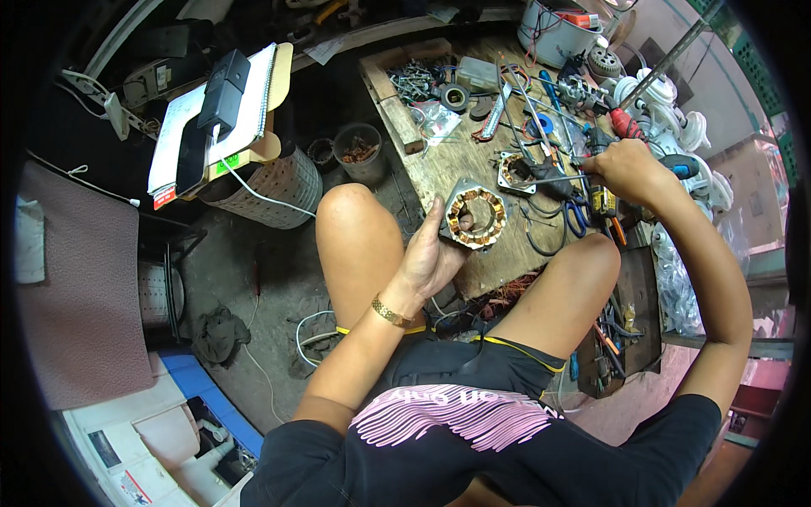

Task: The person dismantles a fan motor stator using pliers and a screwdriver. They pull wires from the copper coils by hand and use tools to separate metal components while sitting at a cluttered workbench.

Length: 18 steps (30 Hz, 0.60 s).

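Note:
My left hand (431, 258) is wrapped round a motor stator (457, 208), a metal ring lined with copper windings, and holds it up over the bench's near edge. Its open face points up, and a fingertip shows inside the ring. At the bench's right side my right hand (629, 171) is closed over a long screwdriver (678, 166). The teal and black handle shows to the right of the fist, and a thin shaft runs out to the left. A smaller stator (512, 171) lies by the shaft's tip. Blue-handled scissors (576, 218) lie just below the shaft.
The wooden bench (422, 173) carries screws (422, 80), a tape roll (454, 98) and several tools. White plastic parts (667, 93) crowd its right side. A bucket (549, 34) stands at the back. Left are a bin (357, 152) and a notebook (258, 93). A toolbox (646, 313) sits lower right.

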Available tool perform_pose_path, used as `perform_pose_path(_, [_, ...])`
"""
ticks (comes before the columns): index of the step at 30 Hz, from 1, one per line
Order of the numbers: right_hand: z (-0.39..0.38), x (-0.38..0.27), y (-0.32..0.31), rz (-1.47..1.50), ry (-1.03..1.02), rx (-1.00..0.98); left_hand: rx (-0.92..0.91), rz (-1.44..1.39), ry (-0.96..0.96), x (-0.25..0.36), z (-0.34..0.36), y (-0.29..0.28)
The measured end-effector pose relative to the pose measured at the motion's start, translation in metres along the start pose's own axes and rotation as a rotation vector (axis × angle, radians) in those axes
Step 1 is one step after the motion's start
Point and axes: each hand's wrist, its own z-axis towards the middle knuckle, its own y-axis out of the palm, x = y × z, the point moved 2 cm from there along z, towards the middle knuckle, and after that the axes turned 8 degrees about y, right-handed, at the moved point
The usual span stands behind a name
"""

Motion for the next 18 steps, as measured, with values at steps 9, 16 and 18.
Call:
perform_pose_path(9, [-0.04,0.014,-0.007,0.143,-0.037,-0.124,-0.307,1.92,0.671,0.009,0.017,-0.005])
perform_pose_path(16, [-0.079,0.029,0.002,0.363,-0.059,-0.1,-0.419,2.25,0.578,-0.013,0.01,-0.042])
perform_pose_path(18, [-0.086,0.023,0.001,0.457,-0.162,-0.038,-0.371,2.268,0.594,-0.013,0.009,-0.04])
